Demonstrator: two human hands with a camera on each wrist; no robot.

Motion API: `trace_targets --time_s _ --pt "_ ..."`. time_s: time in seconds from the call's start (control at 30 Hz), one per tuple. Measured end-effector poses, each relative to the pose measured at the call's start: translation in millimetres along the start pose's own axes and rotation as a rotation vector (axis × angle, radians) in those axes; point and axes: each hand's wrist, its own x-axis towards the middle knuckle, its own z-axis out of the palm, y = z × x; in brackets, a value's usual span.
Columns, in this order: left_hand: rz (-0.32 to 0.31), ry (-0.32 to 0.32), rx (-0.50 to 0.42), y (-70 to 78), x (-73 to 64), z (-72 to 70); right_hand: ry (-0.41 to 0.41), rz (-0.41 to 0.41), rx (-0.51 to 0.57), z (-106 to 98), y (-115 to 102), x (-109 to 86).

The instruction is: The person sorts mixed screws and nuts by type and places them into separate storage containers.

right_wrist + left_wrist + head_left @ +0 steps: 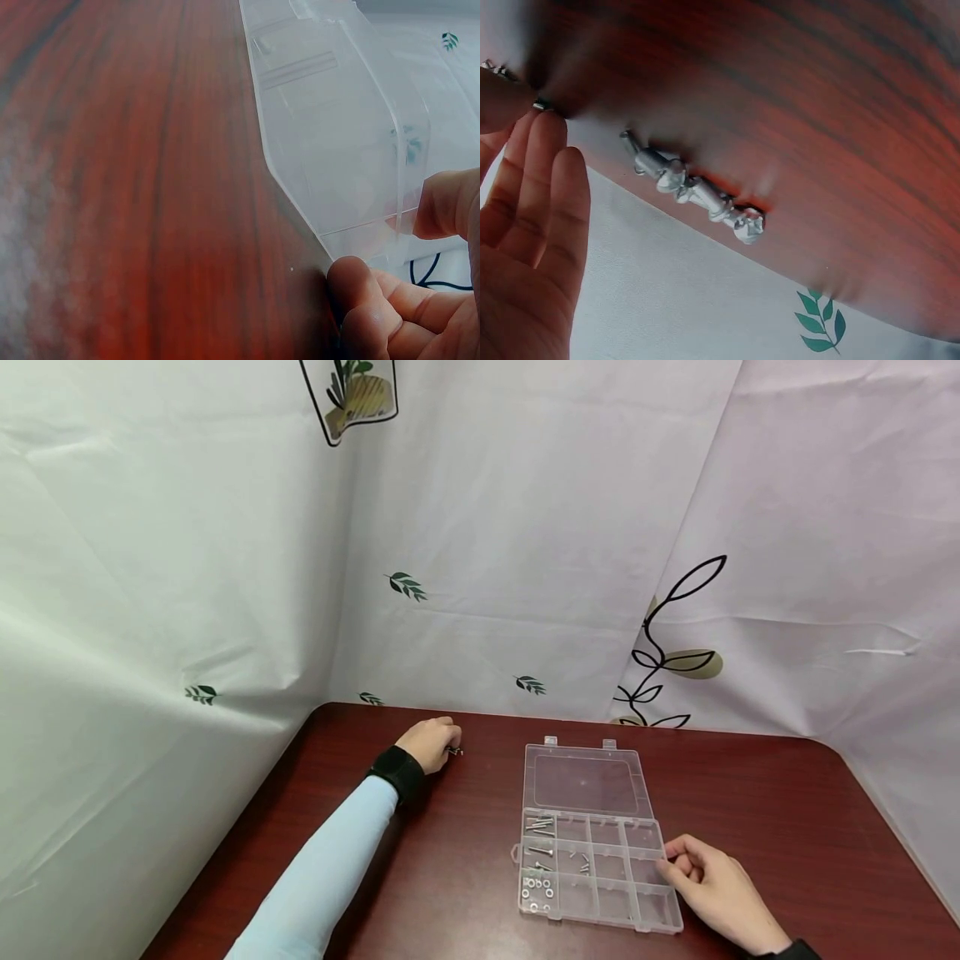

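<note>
At the table's back left, my left hand (431, 743) pinches a small metal piece (541, 104) between thumb and fingertips; most of it is hidden. Beside that hand, a row of joined silver metal hardware (697, 191) lies on the tabletop. My right hand (716, 889) holds the right side of a clear plastic compartment box (613, 903), with the thumb (442, 204) at its wall and curled fingers low by the table. The box's lid (585, 783) lies folded back. Screws (540, 850) and nuts or washers (536, 885) fill the left compartments, with smaller screws (585, 862) beside them.
The dark red wooden table (757, 793) carries the box right of centre. White cloth with leaf prints (495, 568) hangs behind and along both sides, close to the table edges. A black cable (435, 277) shows beyond the right hand.
</note>
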Motion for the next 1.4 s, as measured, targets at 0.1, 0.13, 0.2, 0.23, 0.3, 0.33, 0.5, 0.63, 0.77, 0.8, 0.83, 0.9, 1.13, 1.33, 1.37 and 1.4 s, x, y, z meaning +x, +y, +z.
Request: trace_targets --time_s 0.1,0.13,0.2,0.23,0.3,0.33,0.5,0.63,0.77,0.8,0.83,0.9,1.13,1.33,1.37,1.4 --pt "0.004 0.006 0.005 -0.8 1.5 -0.1 -0.002 0.006 -0.001 0.2 -0.4 -0.2" --pt "0.006 0.005 0.004 -1.1 2.0 -0.2 -0.004 0.008 -0.001 0.3 -0.6 -0.3" --pt "0.004 0.000 -0.003 -1.8 3.1 -0.5 -0.007 0.011 -0.001 0.4 -1.1 -0.3" --pt "0.002 -0.006 -0.005 -2.3 3.6 -0.6 -0.007 0.012 0.000 0.4 -1.3 -0.4" --pt "-0.005 -0.022 -0.015 -3.5 4.4 -0.7 -0.006 0.011 0.000 0.4 -1.5 -0.5" --pt "-0.009 -0.032 -0.020 -4.0 4.8 -0.7 -0.004 0.011 -0.001 0.5 -1.5 -0.6" --pt "-0.018 -0.069 -0.043 -7.1 6.2 -0.1 -0.005 0.012 -0.002 0.7 -1.4 -0.7" --pt "-0.022 -0.085 -0.055 -9.7 5.9 2.6 -0.008 0.018 -0.004 1.1 -1.7 -1.0" --pt "-0.024 -0.075 -0.057 -10.5 4.4 5.1 -0.008 0.019 -0.007 1.3 -2.0 -1.3" --pt "-0.026 -0.075 -0.055 -10.6 4.4 5.3 -0.007 0.018 -0.007 1.3 -2.0 -1.2" --pt "-0.025 -0.071 -0.055 -10.4 4.1 5.1 -0.006 0.016 -0.008 1.2 -1.8 -1.1" --pt "-0.019 -0.057 -0.060 -9.5 3.5 4.2 -0.004 0.015 -0.006 1.0 -1.5 -0.7" --pt "0.069 -0.003 -0.091 13.4 4.4 -8.4 -0.007 0.015 0.000 0.1 -0.7 0.4" --pt "0.222 0.076 -0.095 61.5 8.8 -22.9 -0.004 0.017 0.000 -0.4 -0.8 0.6" --pt "0.246 0.081 -0.090 70.3 9.3 -24.6 -0.004 0.016 0.001 -0.4 -0.9 0.5" --pt "0.270 0.086 -0.084 78.8 9.6 -25.8 -0.004 0.016 0.001 -0.4 -1.0 0.3"
